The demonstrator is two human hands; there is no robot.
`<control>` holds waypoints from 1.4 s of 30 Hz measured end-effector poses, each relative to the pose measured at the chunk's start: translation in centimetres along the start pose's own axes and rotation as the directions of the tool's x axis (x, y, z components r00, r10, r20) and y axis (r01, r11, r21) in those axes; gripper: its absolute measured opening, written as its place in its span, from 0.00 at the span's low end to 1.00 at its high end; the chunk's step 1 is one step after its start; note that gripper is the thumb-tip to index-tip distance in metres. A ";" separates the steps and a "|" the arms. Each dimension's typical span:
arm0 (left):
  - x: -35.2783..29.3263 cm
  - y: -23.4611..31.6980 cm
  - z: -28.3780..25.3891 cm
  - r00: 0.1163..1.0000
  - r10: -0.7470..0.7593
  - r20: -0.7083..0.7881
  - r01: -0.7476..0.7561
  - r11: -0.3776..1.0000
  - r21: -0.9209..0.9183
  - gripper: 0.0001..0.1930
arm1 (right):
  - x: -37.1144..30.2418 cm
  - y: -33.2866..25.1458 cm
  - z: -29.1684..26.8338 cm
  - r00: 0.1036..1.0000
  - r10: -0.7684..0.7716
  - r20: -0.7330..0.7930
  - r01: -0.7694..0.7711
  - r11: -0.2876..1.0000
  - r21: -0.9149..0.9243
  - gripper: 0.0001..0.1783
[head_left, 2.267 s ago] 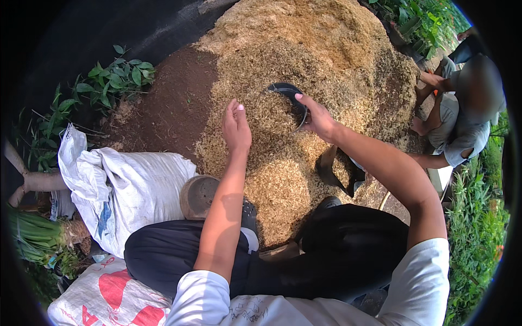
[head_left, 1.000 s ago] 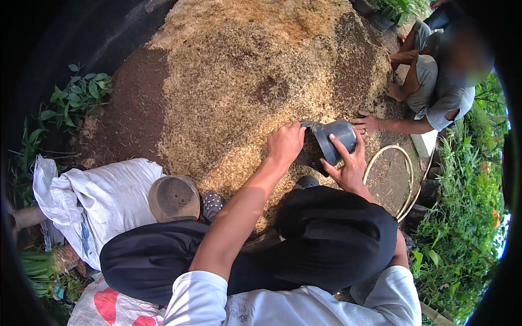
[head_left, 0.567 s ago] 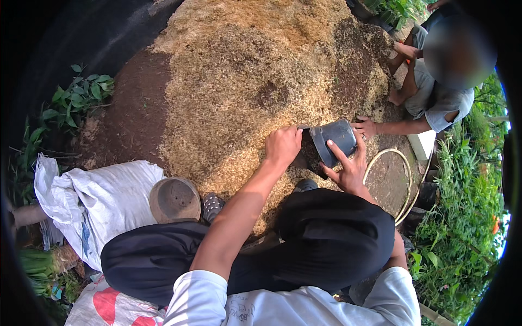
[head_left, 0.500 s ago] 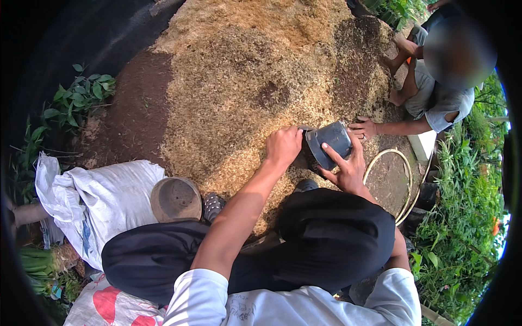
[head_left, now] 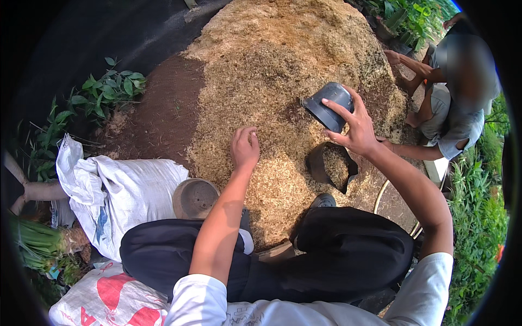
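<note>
My right hand [head_left: 356,124] grips a black plastic pot [head_left: 329,104] by its side, thumb and fingers spread around it. The pot is tilted in the air, its rim toward the lower left. Below it a black grow bag [head_left: 321,165] stands on the husk heap, with pale husk visible inside. My left hand [head_left: 244,148] hovers over the husk heap [head_left: 266,81], left of the bag. Its fingers are loosely curled, with the thumb apart and nothing visible in them.
White sacks [head_left: 128,190] and a round grey pot [head_left: 196,198] lie at my left. Dark soil [head_left: 157,108] borders the husk. Another person [head_left: 462,108] squats at the far right, an arm reaching toward the heap. A pale hose [head_left: 380,196] lies near my right knee.
My right hand has lifted the pot up and away from the grow bag, which now shows its open top. My left hand has let go of the bag and moved left.
</note>
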State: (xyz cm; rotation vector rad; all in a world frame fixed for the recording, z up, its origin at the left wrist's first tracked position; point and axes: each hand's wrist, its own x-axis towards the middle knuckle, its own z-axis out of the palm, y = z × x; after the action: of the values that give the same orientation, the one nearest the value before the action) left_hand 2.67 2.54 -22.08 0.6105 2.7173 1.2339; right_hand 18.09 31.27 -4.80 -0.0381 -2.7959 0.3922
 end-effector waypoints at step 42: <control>4.9 -5.6 5.3 0.973 -0.163 -0.162 0.038 0.809 -0.586 0.33 | 9.7 -4.1 22.0 0.913 0.320 0.253 -0.386 0.878 0.283 0.45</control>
State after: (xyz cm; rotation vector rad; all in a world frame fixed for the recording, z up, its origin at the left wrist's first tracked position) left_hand -2.33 4.89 -29.43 0.2637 2.2581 2.0629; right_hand 2.04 22.23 -20.82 -0.4674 -2.8725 1.0000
